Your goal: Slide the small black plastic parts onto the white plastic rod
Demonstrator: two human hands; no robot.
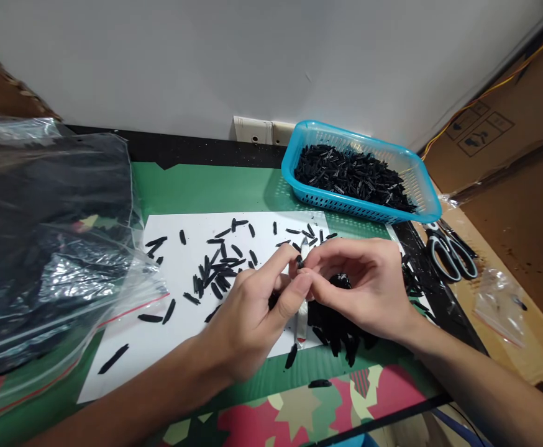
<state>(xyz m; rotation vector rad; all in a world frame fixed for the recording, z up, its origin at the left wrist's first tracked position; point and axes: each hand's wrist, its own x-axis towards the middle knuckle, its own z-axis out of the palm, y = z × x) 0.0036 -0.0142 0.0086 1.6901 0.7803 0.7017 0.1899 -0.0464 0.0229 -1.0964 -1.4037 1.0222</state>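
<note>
Nearest to the camera, two forearms reach over the green table. At left lies a clear bag with dark contents, overlapping the white paper. On this paper, black strips are scattered. The left hand pinches a small black piece between thumb and forefinger, above the paper. Below the fingers lies a white stick. Next comes a dark pile, partly hidden by the right hand. Behind stands a blue basket with many black strips inside. The right thumb and forefinger meet at the piece; whether they also grip it, I cannot tell. Farther right rest scissors, then a small bag.
</note>
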